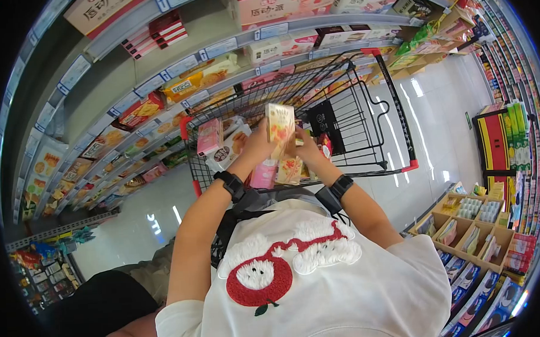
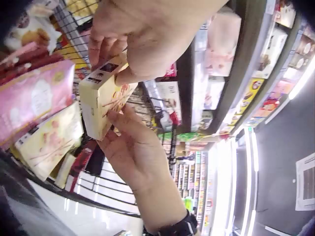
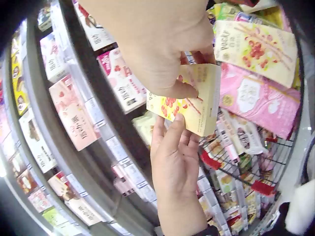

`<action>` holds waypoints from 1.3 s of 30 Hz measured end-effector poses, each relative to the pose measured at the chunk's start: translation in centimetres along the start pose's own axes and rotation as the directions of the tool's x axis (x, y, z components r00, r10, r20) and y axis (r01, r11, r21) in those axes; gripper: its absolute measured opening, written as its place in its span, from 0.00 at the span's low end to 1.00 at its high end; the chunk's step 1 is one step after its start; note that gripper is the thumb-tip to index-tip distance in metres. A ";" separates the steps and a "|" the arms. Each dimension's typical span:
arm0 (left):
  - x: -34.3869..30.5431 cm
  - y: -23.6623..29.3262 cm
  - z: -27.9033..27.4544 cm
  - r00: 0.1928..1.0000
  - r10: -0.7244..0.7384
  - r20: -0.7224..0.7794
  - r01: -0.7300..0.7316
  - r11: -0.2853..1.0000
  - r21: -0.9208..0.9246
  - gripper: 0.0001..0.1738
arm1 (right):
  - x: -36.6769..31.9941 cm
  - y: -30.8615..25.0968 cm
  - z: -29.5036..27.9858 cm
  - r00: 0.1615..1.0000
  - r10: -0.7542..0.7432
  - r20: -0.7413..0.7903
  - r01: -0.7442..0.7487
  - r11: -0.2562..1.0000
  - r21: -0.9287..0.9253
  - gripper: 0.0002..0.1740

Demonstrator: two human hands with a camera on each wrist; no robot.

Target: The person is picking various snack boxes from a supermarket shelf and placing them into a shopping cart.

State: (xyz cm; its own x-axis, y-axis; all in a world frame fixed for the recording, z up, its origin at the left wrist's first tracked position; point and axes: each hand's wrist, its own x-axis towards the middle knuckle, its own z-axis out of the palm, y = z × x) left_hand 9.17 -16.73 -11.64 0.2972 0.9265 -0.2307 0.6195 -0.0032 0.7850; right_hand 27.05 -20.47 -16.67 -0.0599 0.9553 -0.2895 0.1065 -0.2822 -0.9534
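1. Shelves (image 1: 209, 20) of boxed and bagged snacks curve across the head view from 9 o'clock round to 1 o'clock.
2. A wire cart (image 1: 324, 123) stands against them, its black handle with red ends towards 3 o'clock.
3. The person's white shirt (image 1: 341, 292), with a red apple patch, fills the view at 6 o'clock.
4. Inside the cart, going by the held box, a pink bag (image 1: 263, 175) lies at 7 o'clock, a white pack (image 1: 226, 152) between 8 and 9, and a pink pack (image 1: 210, 137) at 9.
5. The left hand (image 1: 258, 148), at 8 o'clock, and the right hand (image 1: 308, 147), at 4, both pinch the same box, thumbs on its printed face.
6. That cream box (image 1: 280, 123) is held over the cart's goods; a second cream box (image 1: 290, 170) lies at 6 o'clock beside the pink bag.
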 end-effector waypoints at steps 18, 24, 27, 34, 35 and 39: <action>-2.2 0.5 4.1 0.964 -0.231 0.131 0.159 0.898 0.410 0.25 | -2.7 6.5 -0.4 0.827 0.309 0.470 -0.460 0.853 0.249 0.16; -2.2 -4.8 8.1 0.954 -0.284 -0.101 0.297 0.833 0.466 0.19 | -1.9 5.7 0.7 0.773 0.422 0.474 -0.532 0.838 0.121 0.14; -2.9 -2.8 5.7 0.936 -0.350 0.040 0.294 0.838 0.460 0.25 | -0.2 5.5 1.7 0.777 0.478 0.410 -0.288 0.849 -0.443 0.20; -2.2 -2.5 -1.6 0.996 -0.051 0.068 0.024 0.934 0.356 0.22 | 2.7 1.1 1.8 0.761 0.263 0.593 0.459 0.429 -0.778 0.25; -1.3 -2.7 -3.6 0.989 -0.090 0.115 0.036 0.912 0.408 0.24 | 3.9 -0.5 1.9 0.690 0.116 0.714 0.646 0.347 -0.680 0.25; 2.3 -2.0 -12.7 0.992 -0.041 -0.120 0.008 0.964 -0.266 0.12 | 6.1 -14.0 5.1 0.707 -0.026 0.707 0.317 0.905 -0.283 0.16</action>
State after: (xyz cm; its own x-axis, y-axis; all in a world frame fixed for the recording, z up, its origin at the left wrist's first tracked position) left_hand -0.59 -9.85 -6.40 0.1826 0.9642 -0.1922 0.4064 0.1040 0.9078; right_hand 20.16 -11.15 -5.48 -0.7467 0.6204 -0.2397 0.3586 0.0720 -0.9307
